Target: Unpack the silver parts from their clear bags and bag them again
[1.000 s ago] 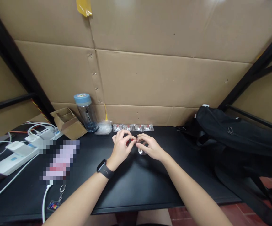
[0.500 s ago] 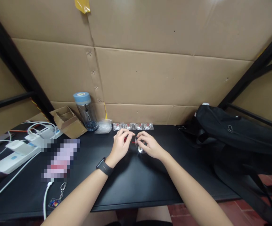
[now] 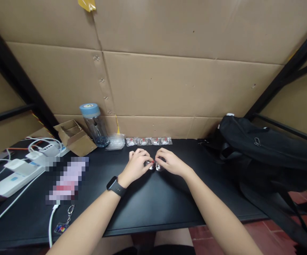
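My left hand (image 3: pixel 138 165) is closed, thumb and fingertips pinched at a small shiny silver piece with a red part (image 3: pixel 150 165), low over the black tabletop (image 3: pixel 153 205). Close beside it, my right hand (image 3: pixel 171 163) has its fingers curled down on another shiny silver round piece (image 3: pixel 158 166). The fingers cover much of both pieces, so their kind is not clear. Behind the hands, several clear packets (image 3: pixel 143 141) lie in a row, each with a silver round thing with a red spot.
Along the cardboard wall stand a blue-lidded bottle (image 3: pixel 95 125), a pile of clear plastic bags (image 3: pixel 115 141) and an open cardboard box (image 3: pixel 75 138). At left lie a white power strip (image 3: pixel 10 182), a phone (image 3: pixel 69 180) on a cable and a keyring (image 3: pixel 63 226). A black backpack (image 3: pixel 265 152) fills the right.
Both hands have come lower, to the tabletop. The left fingertips have moved down onto the silver piece with the red part, which now sits beside the one under my right hand.
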Demonstrator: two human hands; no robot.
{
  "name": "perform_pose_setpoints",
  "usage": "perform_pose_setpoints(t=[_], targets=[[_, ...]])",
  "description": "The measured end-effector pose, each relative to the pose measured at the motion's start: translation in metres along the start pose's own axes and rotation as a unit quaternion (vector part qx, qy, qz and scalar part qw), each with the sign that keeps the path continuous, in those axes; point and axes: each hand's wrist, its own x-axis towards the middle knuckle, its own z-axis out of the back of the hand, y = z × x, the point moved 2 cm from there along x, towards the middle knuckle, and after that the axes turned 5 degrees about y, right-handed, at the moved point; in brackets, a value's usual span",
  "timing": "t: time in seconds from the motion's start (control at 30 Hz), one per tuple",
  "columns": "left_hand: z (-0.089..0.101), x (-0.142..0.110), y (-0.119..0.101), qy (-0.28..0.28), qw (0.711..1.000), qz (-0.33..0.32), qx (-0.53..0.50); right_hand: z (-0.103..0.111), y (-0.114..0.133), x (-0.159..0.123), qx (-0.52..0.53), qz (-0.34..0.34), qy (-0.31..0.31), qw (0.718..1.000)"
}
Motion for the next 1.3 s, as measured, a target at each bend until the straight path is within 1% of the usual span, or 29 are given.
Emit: perform_pose_setpoints(t=[0.13, 0.23, 0.37, 0.43, 0.53, 0.6, 0.63, 0.7, 0.77, 0.83, 0.87, 0.97, 1.03, 1.13, 1.23, 1.3], targets=[[0.004, -0.001, 0.002, 0.014, 1.0, -0.003, 0.01, 0.003, -0.014, -0.004, -0.059, -0.054, 0.046, 0.996], [0.004, -0.001, 0.001, 0.018, 1.0, 0.0, 0.025, 0.0, -0.02, -0.003, -0.076, -0.064, 0.077, 0.992], [0.003, 0.0, 0.0, 0.016, 0.999, 0.005, 0.038, -0.005, -0.019, -0.001, -0.068, -0.062, 0.078, 0.993], [0.003, 0.0, 0.0, 0.012, 0.999, 0.01, 0.036, -0.006, -0.017, 0.0, -0.072, -0.071, 0.073, 0.992], [0.004, 0.0, 0.001, 0.0, 0.999, 0.031, 0.029, -0.005, -0.016, 0.0, -0.085, -0.089, 0.057, 0.991], [0.005, 0.0, 0.002, -0.007, 0.998, 0.054, 0.022, -0.002, -0.015, 0.001, -0.065, -0.079, 0.033, 0.994], [0.005, 0.0, 0.003, -0.012, 0.997, 0.067, 0.018, 0.0, -0.014, 0.001, -0.042, -0.067, 0.011, 0.997], [0.007, 0.002, 0.004, -0.023, 0.996, 0.091, 0.01, 0.005, -0.011, 0.003, 0.016, -0.048, -0.061, 0.997], [0.009, 0.003, 0.005, -0.035, 0.993, 0.116, -0.001, 0.01, -0.008, 0.004, 0.068, -0.05, -0.141, 0.986], [0.011, 0.004, 0.008, -0.046, 0.988, 0.144, -0.023, 0.011, -0.006, 0.004, 0.106, -0.062, -0.186, 0.975], [0.011, 0.005, 0.009, -0.052, 0.985, 0.157, -0.041, 0.01, -0.005, 0.005, 0.121, -0.065, -0.191, 0.972], [0.009, 0.005, 0.014, -0.067, 0.974, 0.181, -0.118, 0.002, -0.002, 0.006, 0.154, -0.061, -0.178, 0.97], [0.005, 0.006, 0.016, -0.075, 0.966, 0.178, -0.17, -0.004, 0.0, 0.008, 0.163, -0.057, -0.171, 0.97], [-0.002, 0.005, 0.017, -0.079, 0.958, 0.155, -0.229, -0.014, 0.002, 0.01, 0.17, -0.058, -0.18, 0.967], [-0.006, 0.004, 0.017, -0.079, 0.955, 0.148, -0.244, -0.02, 0.0, 0.011, 0.229, -0.061, -0.187, 0.953], [-0.006, 0.004, 0.016, -0.077, 0.958, 0.152, -0.229, -0.024, -0.002, 0.012, 0.302, -0.07, -0.167, 0.936]])
